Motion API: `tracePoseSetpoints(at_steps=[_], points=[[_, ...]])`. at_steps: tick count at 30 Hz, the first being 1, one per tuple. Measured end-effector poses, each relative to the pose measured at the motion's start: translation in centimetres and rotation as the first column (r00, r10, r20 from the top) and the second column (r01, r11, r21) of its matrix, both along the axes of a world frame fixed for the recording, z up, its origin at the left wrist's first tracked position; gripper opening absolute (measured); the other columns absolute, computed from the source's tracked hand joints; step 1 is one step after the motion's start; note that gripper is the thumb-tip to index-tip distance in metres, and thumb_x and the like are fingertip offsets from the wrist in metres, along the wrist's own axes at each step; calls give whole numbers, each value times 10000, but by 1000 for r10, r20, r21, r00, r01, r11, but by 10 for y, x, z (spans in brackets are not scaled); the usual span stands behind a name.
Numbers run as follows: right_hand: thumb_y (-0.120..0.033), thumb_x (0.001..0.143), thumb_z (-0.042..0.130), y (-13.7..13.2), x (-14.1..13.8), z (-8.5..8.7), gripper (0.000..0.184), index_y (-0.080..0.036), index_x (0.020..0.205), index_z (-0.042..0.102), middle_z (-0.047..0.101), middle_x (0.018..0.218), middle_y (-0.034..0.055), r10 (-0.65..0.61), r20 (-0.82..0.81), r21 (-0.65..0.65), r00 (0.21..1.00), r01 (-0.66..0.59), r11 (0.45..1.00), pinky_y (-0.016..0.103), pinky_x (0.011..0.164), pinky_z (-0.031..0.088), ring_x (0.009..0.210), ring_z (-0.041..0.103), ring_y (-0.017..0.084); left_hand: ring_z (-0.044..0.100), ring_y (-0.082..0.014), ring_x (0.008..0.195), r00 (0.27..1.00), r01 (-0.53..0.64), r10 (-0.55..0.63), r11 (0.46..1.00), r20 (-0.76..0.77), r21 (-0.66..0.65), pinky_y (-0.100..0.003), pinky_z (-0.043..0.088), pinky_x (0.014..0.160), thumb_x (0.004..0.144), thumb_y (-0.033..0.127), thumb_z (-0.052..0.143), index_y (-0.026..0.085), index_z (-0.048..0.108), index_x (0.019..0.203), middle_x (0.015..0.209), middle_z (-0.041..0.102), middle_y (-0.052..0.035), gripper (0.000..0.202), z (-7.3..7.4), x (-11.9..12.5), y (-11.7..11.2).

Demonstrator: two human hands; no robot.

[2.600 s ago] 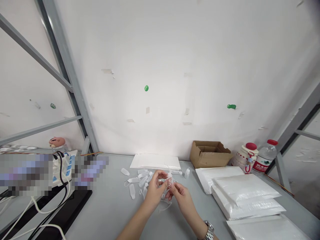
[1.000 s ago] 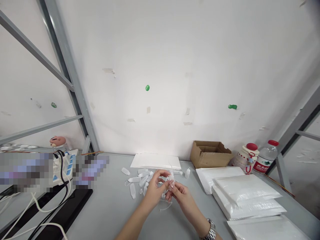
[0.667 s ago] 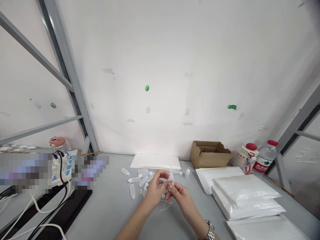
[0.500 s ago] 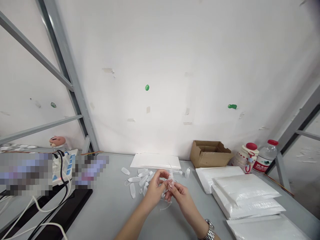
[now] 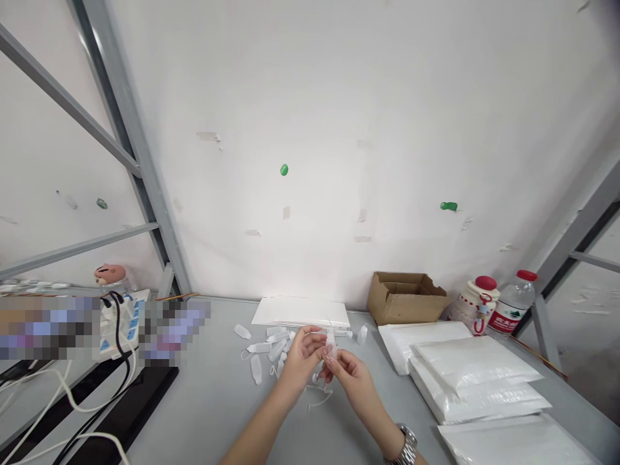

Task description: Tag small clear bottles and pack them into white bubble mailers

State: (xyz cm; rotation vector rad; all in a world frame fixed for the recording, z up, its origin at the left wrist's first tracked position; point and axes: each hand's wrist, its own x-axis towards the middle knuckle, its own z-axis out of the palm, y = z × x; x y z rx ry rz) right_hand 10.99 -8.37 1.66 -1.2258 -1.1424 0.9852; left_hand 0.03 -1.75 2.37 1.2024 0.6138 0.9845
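My left hand [image 5: 299, 359] and my right hand [image 5: 347, 376] meet above the grey table [image 5: 213, 407], both pinched on one small clear plastic bottle [image 5: 330, 343] held between their fingertips. A watch [image 5: 405, 443] sits on my right wrist. Several similar small clear bottles [image 5: 264, 355] with white loops lie scattered on the table just left of and under my hands. One small bottle [image 5: 361, 334] stands upright behind my right hand.
A flat stack of white sheets [image 5: 300, 312] lies behind the bottles. A brown cardboard box [image 5: 405, 297], a red-capped jar [image 5: 477, 303] and a water bottle [image 5: 512, 302] stand at the back right. White padded bags [image 5: 477, 381] pile up on the right. A power strip with cables [image 5: 116, 323] is at the left.
Both hands stayed together on the small bottle, with only slight finger shifts. They have moved a little farther from me since a second ago.
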Motion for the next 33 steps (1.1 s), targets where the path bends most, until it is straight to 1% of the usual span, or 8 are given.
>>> tracePoseSetpoints(at_steps=[5, 10, 14, 19, 22, 24, 30, 33], points=[[-509, 707, 607, -5, 2, 4, 345, -208, 588, 485, 530, 544, -22, -256, 307, 53, 917, 252, 966, 264, 590, 387, 566, 487, 149, 589, -218, 884, 995, 45, -48, 998, -88, -43, -348, 427, 824, 591, 449, 710, 162, 651, 841, 864, 664, -70, 385, 1, -5, 3], [-500, 686, 625, -5, 2, 0, 352, -223, 587, 434, 490, 557, -35, -303, 398, 92, 866, 291, 952, 251, 545, 362, 544, 453, 139, 602, -220, 845, 987, 147, -148, 989, -60, -27, -342, 432, 802, 620, 453, 688, 160, 684, 830, 826, 690, -63, 360, 1, -7, 1], [-516, 708, 600, -3, 3, -6, 341, -220, 600, 470, 522, 577, -24, -309, 437, 137, 845, 278, 951, 252, 546, 368, 551, 464, 142, 598, -233, 889, 984, 139, -136, 990, -119, 17, -329, 443, 788, 606, 406, 709, 171, 683, 844, 907, 688, -76, 335, 4, -8, 3], [-549, 747, 541, -1, 10, -3, 365, -191, 736, 611, 626, 703, 27, -314, 344, 107, 885, 295, 950, 272, 649, 408, 679, 541, 187, 581, -175, 795, 962, 41, -15, 995, -274, 88, -281, 438, 705, 621, 424, 675, 181, 631, 876, 861, 649, -53, 355, 4, -21, 19], [-568, 733, 542, 2, 15, -2, 416, -172, 797, 654, 650, 735, 41, -285, 244, 49, 927, 282, 958, 278, 660, 415, 707, 553, 204, 528, -150, 663, 830, 181, -56, 968, -554, 173, -245, 407, 591, 471, 325, 766, 180, 630, 750, 731, 598, -5, 343, -2, -30, 24], [-567, 717, 560, 4, 17, -3, 419, -166, 777, 666, 640, 701, 33, -271, 212, 30, 939, 271, 962, 277, 643, 413, 688, 545, 200, 519, -154, 660, 761, 253, -60, 945, -646, 210, -237, 391, 572, 421, 280, 781, 193, 643, 744, 741, 584, 4, 361, -6, -32, 22], [-557, 700, 578, 5, 16, -2, 400, -170, 730, 675, 610, 644, 20, -229, 161, 6, 960, 231, 973, 278, 622, 407, 668, 532, 195, 534, -181, 617, 657, 223, 75, 931, -750, 288, -266, 373, 568, 528, 225, 693, 209, 656, 580, 662, 574, 1, 66, -16, -23, 16], [-552, 691, 588, 5, 15, -1, 392, -173, 730, 675, 613, 644, 22, -217, 140, -5, 966, 220, 975, 285, 632, 413, 666, 541, 197, 558, -192, 632, 708, 134, 140, 935, -692, 327, -291, 396, 611, 553, 225, 666, 202, 636, 513, 671, 605, -15, 56, -18, -18, 19]])
